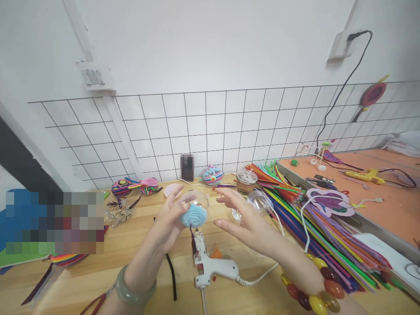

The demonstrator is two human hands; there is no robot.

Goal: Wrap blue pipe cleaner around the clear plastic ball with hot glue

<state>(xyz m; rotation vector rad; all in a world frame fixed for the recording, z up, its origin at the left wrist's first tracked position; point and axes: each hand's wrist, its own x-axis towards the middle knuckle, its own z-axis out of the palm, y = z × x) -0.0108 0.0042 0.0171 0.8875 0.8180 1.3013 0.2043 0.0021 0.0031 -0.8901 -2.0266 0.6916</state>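
Observation:
My left hand (168,225) is closed around the side of a clear plastic ball (201,198). A light blue coil of fuzzy pipe cleaner (195,216) covers the ball's lower part, and a short dark strand hangs below it. To the right, my right hand (251,225) is held apart from the ball, its fingers spread with nothing in them. A white hot glue gun (218,267) lies on the wooden table below the ball, its nozzle pointing away from me. Left of it lies a black strip (171,275).
Bundles of coloured pipe cleaners (315,236) spread across the right side. Behind stand a drink cup (246,180), a striped yarn-like ball (213,175) and a dark phone-like object (187,168). The glue gun's white cord (264,276) curves right. An orange table (397,173) adjoins on the right.

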